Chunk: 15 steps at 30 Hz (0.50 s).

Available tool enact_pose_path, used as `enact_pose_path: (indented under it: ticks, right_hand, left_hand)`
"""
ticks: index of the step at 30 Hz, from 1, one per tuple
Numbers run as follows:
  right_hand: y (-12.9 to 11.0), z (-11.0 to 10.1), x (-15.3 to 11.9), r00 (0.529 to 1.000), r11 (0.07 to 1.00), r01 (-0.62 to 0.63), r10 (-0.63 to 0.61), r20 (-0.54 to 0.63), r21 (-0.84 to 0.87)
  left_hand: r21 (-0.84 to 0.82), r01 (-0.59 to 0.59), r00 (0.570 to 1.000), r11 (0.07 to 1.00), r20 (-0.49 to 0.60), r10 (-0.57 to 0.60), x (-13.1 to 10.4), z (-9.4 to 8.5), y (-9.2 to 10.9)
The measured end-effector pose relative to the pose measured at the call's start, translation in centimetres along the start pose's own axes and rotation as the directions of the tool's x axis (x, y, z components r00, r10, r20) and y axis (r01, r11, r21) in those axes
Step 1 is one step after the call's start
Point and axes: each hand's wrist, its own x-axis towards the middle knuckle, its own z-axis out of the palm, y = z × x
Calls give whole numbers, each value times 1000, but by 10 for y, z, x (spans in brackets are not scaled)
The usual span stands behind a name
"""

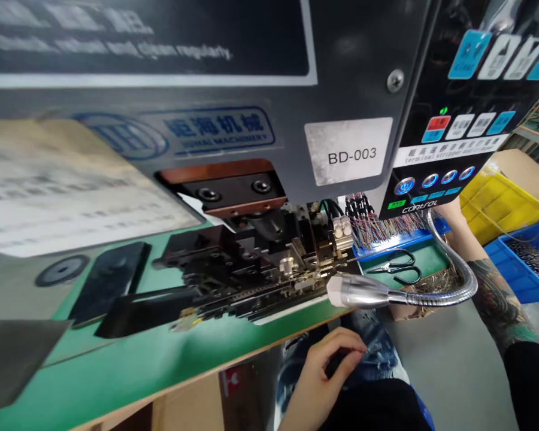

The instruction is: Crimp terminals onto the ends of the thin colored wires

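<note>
My left hand (326, 365) is low in front of the bench edge, thumb and fingertips pressed together in a pinch. Whatever the pinch holds, if anything, is too small to make out. My right hand (451, 216) reaches far to the right, and its fingers are hidden behind the control panel (435, 155). Near it, a blue tray (386, 246) carries many thin coloured wires (386, 222) with black ends. Above my left hand stands the terminal machine's dark press mechanism (251, 251), with metal parts along its front.
A flexible metal lamp (458, 293) arches in front of the right forearm. Black-handled scissors (402, 267) lie on the green bench (161, 371). A phone (110, 278) rests at left. At right are a yellow bin (507, 200) and a blue bin (525, 284) of small parts.
</note>
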Motion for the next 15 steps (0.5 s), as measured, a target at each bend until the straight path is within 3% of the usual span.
enact_pose_path:
  ticks: [4, 7, 11, 15]
  right_hand:
    - [-28, -24, -33, 1000, 1000, -5, 4, -21, -19]
    - [-54, -35, -79, 996, 999, 28, -30, 80, 25]
    - [-74, -32, -133, 954, 995, 72, -90, 287, 71]
    - [-79, -27, -154, 944, 995, 83, -99, 314, 63]
  left_hand:
    - [-2, -7, 1000, 1000, -3, 7, 0, -5, -2]
    - [2, -14, 1000, 1000, -9, 14, 1, -10, -5]
    - [10, -25, 1000, 1000, -13, 25, 3, -15, -8]
    - [15, -35, 999, 999, -12, 35, 3, -16, -7]
